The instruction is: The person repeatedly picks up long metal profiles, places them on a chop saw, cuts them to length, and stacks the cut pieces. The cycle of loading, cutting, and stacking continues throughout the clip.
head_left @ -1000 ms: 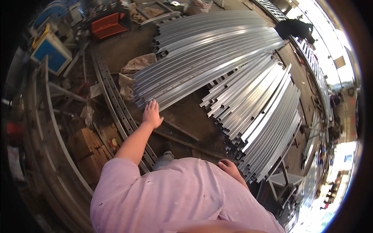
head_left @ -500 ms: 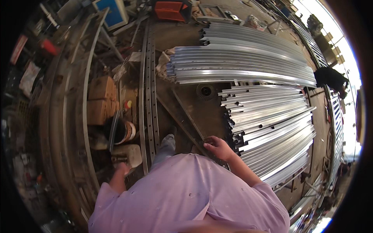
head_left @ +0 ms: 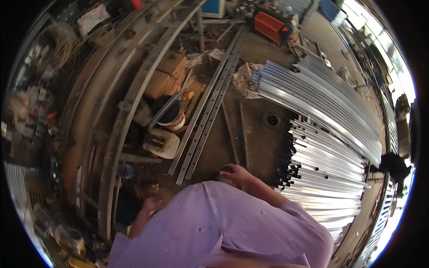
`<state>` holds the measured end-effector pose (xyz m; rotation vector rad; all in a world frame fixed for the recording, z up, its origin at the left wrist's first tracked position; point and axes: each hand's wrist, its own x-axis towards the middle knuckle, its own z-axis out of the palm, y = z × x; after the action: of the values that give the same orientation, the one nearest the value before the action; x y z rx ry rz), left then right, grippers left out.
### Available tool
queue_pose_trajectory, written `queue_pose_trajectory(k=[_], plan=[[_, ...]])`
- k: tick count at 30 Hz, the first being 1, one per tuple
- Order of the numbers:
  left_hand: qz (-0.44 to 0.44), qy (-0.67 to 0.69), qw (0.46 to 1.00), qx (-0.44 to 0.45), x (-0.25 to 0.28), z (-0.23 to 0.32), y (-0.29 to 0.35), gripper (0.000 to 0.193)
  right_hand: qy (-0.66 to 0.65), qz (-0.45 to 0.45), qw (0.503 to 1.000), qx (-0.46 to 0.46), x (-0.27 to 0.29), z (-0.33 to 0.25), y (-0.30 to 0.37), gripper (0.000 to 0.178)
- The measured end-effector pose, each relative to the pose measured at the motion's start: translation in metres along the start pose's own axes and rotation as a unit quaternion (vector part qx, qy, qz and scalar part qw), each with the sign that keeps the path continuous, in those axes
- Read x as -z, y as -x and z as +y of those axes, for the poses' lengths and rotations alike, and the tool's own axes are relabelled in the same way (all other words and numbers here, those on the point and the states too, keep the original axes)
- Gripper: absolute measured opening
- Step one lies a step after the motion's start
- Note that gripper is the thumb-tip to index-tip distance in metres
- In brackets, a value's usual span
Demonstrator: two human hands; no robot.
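Observation:
My right hand point(head_left: 237, 176) hangs in front of my purple shirt, above the floor. Its fingers curve loosely with a gap at the thumb, and nothing shows in it. Under it run two thin metal bars point(head_left: 230, 131) lying on the floor. Low at the left, my left hand point(head_left: 153, 205) is small and blurred, so its fingers cannot be made out. Nearest to it are a dark, cluttered patch of floor and a whitish plastic jug point(head_left: 166, 145). Long perforated metal strips point(head_left: 210, 107) lie between the jug and the thin bars.
Stacks of shiny metal profiles point(head_left: 326, 152) fill the right side, with a round dark metal part point(head_left: 272, 119) beside them. Long steel beams point(head_left: 134, 102) run along the left. Cardboard boxes point(head_left: 165, 76) and a bucket point(head_left: 174, 120) stand by them. An orange-and-black machine point(head_left: 271, 27) is at the back.
The view has turned left, so the metal stacks and strips now sit further right and tilted. My right hand has moved slightly left, and my left hand has shifted away from beside the jug.

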<state>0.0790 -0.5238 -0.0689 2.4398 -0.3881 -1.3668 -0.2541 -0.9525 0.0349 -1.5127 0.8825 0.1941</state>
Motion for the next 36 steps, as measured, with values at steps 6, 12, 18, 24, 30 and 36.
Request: queue_pose_trajectory(k=[6, 12, 18, 24, 30, 36], plan=[[0.079, 0.023, 0.995, -0.048, -0.018, -0.126, 0.06, 0.056, 0.128, -0.05, 0.99, 0.013, -0.041, -0.032, -0.035, 0.039], [0.051, 0.003, 0.998, 0.02, -0.071, -0.297, 0.125, 0.054, 0.223, -0.043, 0.969, 0.093, -0.147, -0.089, -0.066, 0.046], [0.028, 0.01, 0.994, 0.104, -0.13, -0.434, 0.213, 0.058, 0.24, -0.157, 0.952, 0.11, -0.309, -0.128, -0.038, 0.048], [0.08, -0.063, 0.986, 0.133, -0.164, -0.506, 0.247, 0.063, 0.364, -0.365, 0.839, 0.175, -0.372, -0.123, -0.034, 0.045], [0.257, 0.411, 0.829, 0.28, -0.217, -0.467, 0.265, 0.063, 0.411, -0.344, 0.809, 0.24, -0.421, -0.144, -0.088, 0.05], [0.156, 0.34, 0.858, 0.353, -0.254, -0.404, 0.326, 0.076, 0.353, -0.369, 0.818, 0.265, -0.491, -0.206, -0.096, 0.052]])
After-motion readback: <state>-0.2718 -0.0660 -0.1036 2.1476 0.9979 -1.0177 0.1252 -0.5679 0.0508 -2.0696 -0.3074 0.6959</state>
